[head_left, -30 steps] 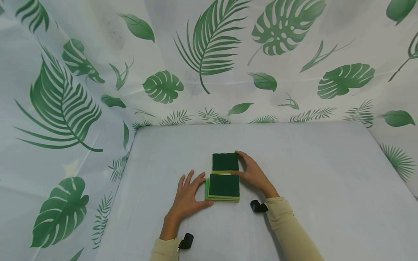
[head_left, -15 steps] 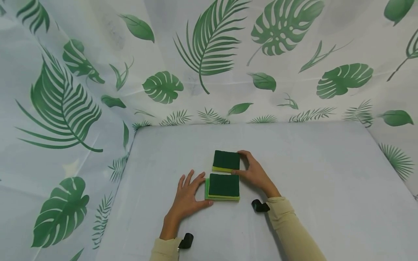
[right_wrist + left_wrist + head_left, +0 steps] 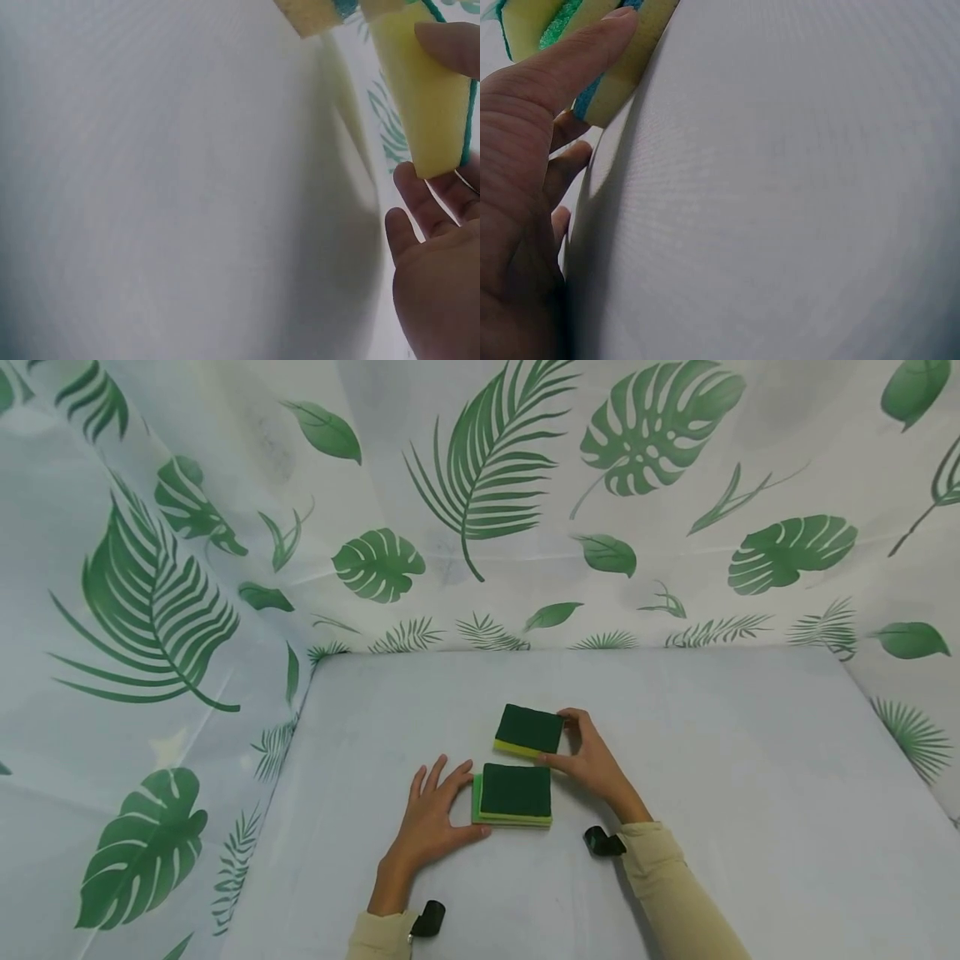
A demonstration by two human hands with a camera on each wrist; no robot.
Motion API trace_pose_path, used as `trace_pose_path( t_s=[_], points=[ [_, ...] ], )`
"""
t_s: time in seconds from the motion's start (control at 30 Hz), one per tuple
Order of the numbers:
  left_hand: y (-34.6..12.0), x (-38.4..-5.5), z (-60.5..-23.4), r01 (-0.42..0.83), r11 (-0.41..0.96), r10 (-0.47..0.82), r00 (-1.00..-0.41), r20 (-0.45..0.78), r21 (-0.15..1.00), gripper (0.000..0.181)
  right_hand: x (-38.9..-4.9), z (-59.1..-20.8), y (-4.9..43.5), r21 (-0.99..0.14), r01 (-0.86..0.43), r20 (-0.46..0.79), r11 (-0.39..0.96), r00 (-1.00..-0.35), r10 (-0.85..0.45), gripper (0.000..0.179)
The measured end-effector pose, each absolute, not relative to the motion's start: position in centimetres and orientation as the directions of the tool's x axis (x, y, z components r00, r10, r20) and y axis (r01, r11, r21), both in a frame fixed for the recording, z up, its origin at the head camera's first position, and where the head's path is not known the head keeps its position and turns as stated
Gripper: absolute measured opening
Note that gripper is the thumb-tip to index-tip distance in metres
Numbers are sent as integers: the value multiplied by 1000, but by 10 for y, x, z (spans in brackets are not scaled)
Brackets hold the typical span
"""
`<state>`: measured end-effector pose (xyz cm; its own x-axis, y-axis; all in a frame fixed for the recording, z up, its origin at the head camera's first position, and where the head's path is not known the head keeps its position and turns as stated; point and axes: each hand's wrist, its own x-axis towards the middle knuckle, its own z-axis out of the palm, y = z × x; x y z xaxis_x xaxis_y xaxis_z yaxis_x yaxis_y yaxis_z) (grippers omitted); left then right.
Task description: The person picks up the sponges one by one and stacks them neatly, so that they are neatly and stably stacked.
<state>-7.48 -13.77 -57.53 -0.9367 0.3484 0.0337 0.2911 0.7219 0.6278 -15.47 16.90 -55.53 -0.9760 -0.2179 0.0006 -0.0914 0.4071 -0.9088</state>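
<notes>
My right hand [image 3: 592, 762] pinches a sponge [image 3: 529, 729] with a dark green scouring face and a yellow body, thumb at its near edge and fingers at its far right. In the right wrist view the sponge's yellow side [image 3: 416, 97] appears raised off the table. Nearer me lies a stack of sponges [image 3: 515, 790], dark green on top, with a lighter green edge [image 3: 476, 799] sticking out at the left. My left hand [image 3: 430, 818] holds this stack by its left end. In the left wrist view, my thumb lies across the stack's yellow lower sponge [image 3: 641, 56] with its blue layer.
A white cloth covers the table [image 3: 750, 793]. Behind it and at both sides hangs a white curtain [image 3: 517, 527] printed with green leaves. A black wrist camera [image 3: 602, 841] sits by the right sleeve, another camera [image 3: 429, 918] by the left.
My right hand has moved slightly right with its sponge, which has turned a little clockwise, away from the stack. My left hand and the stack keep their place.
</notes>
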Motion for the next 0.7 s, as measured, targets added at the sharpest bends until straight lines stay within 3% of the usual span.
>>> trace_pose_path(
  t_s=[0.7],
  points=[
    [-138,-74,-573,287,717,348,-937,31,636,79,-133,-515,169,-915,-119,24,387,-970,-241,86]
  ],
)
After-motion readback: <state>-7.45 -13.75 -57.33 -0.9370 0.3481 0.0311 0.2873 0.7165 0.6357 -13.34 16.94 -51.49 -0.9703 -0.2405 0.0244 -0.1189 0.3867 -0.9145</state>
